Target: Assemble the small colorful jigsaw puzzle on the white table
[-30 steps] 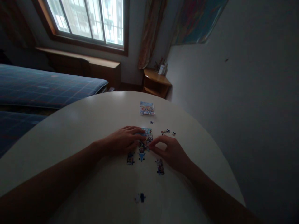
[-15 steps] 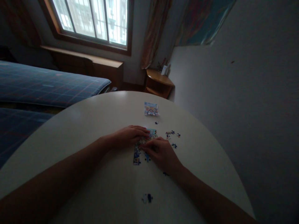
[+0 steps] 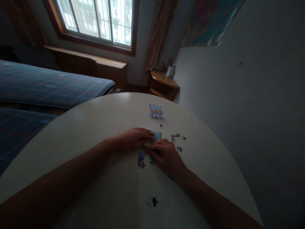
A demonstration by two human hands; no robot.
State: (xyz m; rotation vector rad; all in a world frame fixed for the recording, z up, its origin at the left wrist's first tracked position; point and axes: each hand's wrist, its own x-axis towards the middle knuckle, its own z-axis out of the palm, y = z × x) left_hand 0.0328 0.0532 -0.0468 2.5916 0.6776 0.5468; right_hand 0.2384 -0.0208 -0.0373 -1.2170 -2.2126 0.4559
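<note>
A partly joined jigsaw puzzle (image 3: 141, 160) with a colourful print lies on the white round table (image 3: 114, 190). My left hand (image 3: 133, 139) rests flat over its upper left part, fingers stretched out together. From the right, my right hand (image 3: 165, 154) reaches over the puzzle's middle, its thumb and fingertips pinched down against the surface. Whatever sits between those fingertips is too small and dark to make out. A blue jigsaw piece (image 3: 152, 161) shows just below the right hand, beside the puzzle's lower strip.
Several loose jigsaw pieces (image 3: 177, 135) lie to the right of the puzzle, and a dark one (image 3: 179, 149) is nearer the hand. Two more pieces (image 3: 152, 202) are at the near side. A printed packet (image 3: 156, 111) lies farther back. A plaid mattress (image 3: 54, 84) stands beyond the table's left edge.
The whole view has shifted slightly, so everything appears a little farther right. Both hands stay in nearly the same places on the puzzle.
</note>
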